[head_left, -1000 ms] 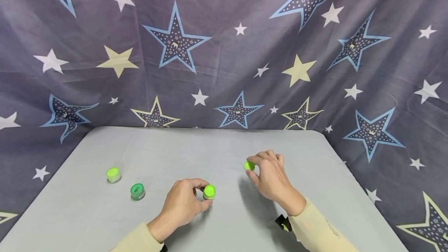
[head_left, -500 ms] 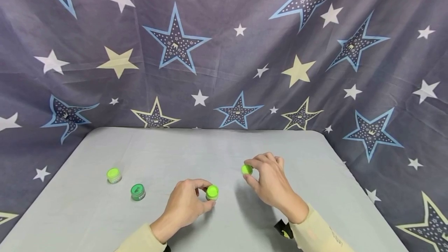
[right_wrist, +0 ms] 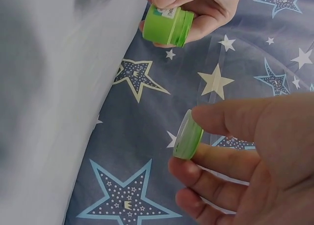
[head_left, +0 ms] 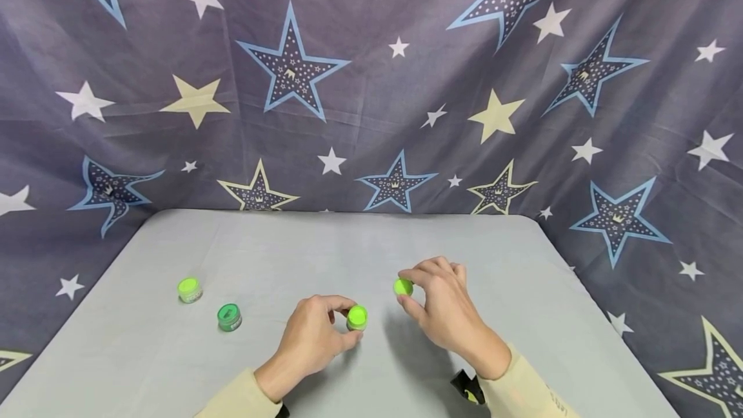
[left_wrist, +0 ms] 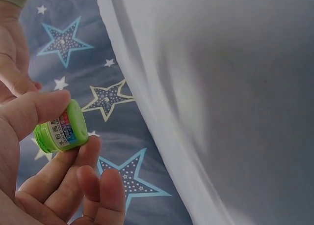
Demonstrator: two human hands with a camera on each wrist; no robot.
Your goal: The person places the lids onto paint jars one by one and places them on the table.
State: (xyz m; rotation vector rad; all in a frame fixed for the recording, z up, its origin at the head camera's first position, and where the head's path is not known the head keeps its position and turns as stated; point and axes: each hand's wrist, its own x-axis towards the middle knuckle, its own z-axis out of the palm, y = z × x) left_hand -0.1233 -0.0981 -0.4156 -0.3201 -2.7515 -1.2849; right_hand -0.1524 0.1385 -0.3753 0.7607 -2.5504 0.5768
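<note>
My left hand [head_left: 313, 337] pinches a small lime-green paint jar [head_left: 356, 318] between thumb and fingers. The printed label on that jar [left_wrist: 63, 129] faces the left wrist camera, and its threaded neck shows bare in the right wrist view. To the right and slightly farther back, my right hand [head_left: 445, 308] holds a round green lid [head_left: 403, 287] by its edge, thumb on one side and fingers on the other. In the right wrist view the lid [right_wrist: 189, 136] stands on edge, its pale inside turned partly to the camera. A short gap separates lid and jar.
Two more paint jars stand on the left of the grey-covered table [head_left: 290, 250]: a lime-green one [head_left: 189, 290] and, nearer, a dark green one [head_left: 229, 318]. A star-patterned curtain [head_left: 360, 115] hangs behind the table and along its sides.
My right hand has come left and a little nearer with the lid. The left hand has shifted slightly right with the paint jar, so the gap between them has narrowed.
</note>
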